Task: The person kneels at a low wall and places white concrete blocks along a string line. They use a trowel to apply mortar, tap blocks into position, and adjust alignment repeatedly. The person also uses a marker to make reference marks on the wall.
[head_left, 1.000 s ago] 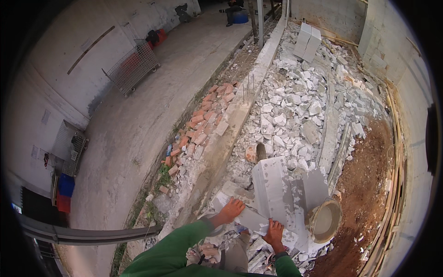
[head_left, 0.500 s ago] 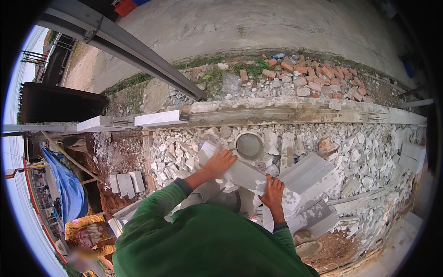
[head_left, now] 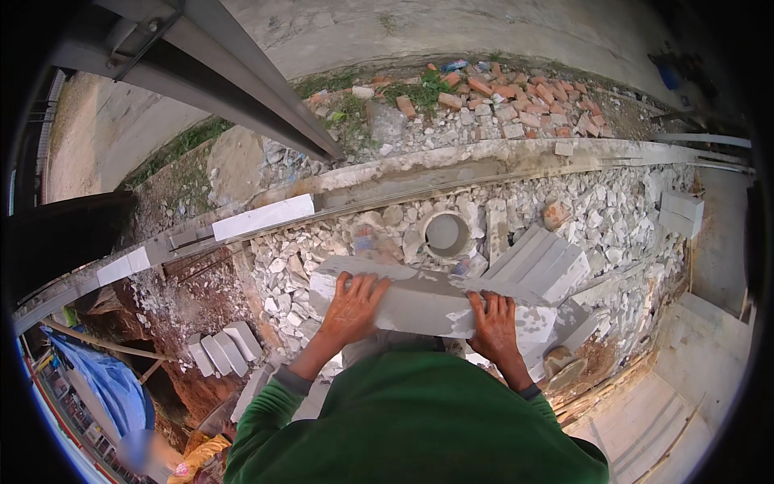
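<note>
At the bottom is the person's green sleeved top. Both arms reach up from it. The left hand lies flat on top of a long pale grey concrete block, fingers spread over its near edge. The right hand grips the same block nearer its right end, fingers curled over the top. The block is held level in front of the person's chest, above a bed of broken white stones.

Down on the left, a few small white blocks lean in a row on red-brown earth, and a blue sheet lies below them. Just past the held block, on the right, is a stack of flat grey blocks. Beside it a round grey pipe opening pokes up from the stones.

Farther on, a long grey concrete beam runs across, with one white block lying on it to the left. Behind the beam is a heap of red brick pieces. A big grey metal bar slants across the top left.
</note>
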Demonstrator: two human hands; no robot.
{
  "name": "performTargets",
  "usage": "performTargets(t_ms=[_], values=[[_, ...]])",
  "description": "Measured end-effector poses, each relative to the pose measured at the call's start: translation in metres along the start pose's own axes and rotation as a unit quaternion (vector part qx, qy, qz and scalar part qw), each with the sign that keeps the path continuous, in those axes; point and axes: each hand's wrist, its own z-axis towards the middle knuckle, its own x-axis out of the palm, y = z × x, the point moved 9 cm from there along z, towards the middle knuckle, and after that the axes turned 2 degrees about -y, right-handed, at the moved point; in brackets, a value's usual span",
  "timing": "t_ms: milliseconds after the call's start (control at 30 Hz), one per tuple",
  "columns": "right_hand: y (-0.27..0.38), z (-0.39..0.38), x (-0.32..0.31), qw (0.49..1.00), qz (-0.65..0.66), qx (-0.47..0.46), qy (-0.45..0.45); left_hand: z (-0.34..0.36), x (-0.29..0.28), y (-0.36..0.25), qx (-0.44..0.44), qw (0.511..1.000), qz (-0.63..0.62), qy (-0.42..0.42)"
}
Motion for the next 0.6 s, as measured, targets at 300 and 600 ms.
performTargets(t_ms=[300,600], values=[[0.078,0.033,-0.021,1.000,0.014,0.002,-0.002,-0.028,-0.059,0.061,-0.008,0.999,-0.022,0.031],[0.110,0.056,-0.020,0.999,0.029,-0.028,-0.010,-0.051,-0.083,0.090,-0.038,0.999,0.012,0.031]])
